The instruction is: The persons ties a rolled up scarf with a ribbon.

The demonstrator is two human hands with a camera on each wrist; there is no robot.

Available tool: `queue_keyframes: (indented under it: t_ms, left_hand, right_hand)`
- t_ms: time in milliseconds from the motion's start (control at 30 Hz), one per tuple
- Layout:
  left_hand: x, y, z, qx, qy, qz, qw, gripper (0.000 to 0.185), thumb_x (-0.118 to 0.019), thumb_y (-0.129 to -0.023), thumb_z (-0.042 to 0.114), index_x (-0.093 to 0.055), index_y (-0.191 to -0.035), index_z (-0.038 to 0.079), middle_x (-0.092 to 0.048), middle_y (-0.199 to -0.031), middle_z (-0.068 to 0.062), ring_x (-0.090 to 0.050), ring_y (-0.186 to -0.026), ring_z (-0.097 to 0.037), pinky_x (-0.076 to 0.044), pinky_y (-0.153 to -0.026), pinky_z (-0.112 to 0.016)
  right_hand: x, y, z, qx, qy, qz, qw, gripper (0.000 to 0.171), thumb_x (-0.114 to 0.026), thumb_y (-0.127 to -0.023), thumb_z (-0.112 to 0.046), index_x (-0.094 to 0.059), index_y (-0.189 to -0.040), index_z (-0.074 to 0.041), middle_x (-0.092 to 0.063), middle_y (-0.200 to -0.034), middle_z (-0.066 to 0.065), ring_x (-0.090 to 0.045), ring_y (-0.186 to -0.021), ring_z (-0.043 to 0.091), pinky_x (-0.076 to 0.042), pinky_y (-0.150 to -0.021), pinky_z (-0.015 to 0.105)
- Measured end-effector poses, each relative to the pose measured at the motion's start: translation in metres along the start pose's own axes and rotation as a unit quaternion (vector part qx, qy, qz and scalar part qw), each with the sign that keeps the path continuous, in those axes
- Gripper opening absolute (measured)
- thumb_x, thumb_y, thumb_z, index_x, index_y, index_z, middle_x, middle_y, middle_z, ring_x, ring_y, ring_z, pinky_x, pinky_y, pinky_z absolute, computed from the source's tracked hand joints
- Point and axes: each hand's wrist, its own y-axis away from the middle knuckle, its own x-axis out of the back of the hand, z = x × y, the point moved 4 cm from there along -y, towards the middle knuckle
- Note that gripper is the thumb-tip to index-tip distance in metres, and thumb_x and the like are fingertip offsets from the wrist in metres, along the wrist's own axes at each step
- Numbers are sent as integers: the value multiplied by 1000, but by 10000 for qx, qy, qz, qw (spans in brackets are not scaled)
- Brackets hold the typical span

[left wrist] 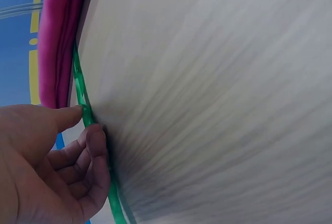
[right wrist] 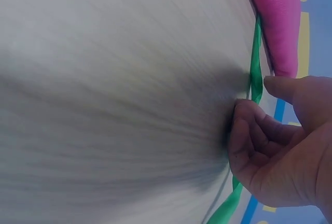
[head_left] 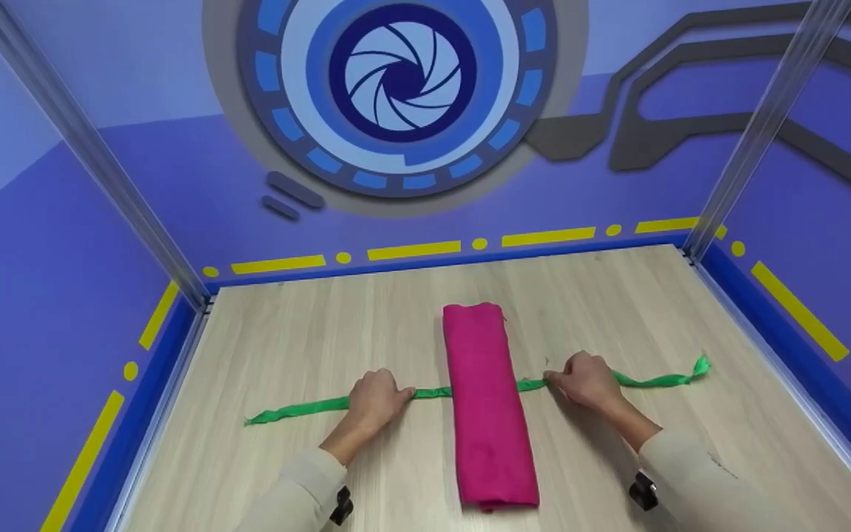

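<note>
tabletop (head_left: 617, 295): ribbon (head_left: 307, 406) between both hands

The surface (head_left: 307, 332) is pale wood with a fine lengthwise grain, edged by a blue border along its left, far and right sides. A pink rolled cloth (head_left: 486, 406) lies on it at the middle, running from near to far. A green ribbon (head_left: 300, 408) lies flat across the surface from left to right, passing under the cloth, its right end (head_left: 695, 369) curling up slightly.
</note>
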Motion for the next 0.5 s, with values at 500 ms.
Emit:
queue_keyframes:
  t_ms: [500]
  left_hand:
    - [-8,-7,-6,321,-179,259,9990,60,-70,-102,44,-40,-58,18,-29,-54,8,-32,-52,-13,-28,-47,-32]
  right_hand:
    - [-2,4,0,30,-2,86,10000,34,-66,-88,-6,-46,-61,-15,-40,-56,-6,-39,-52,11,-31,-49,28]
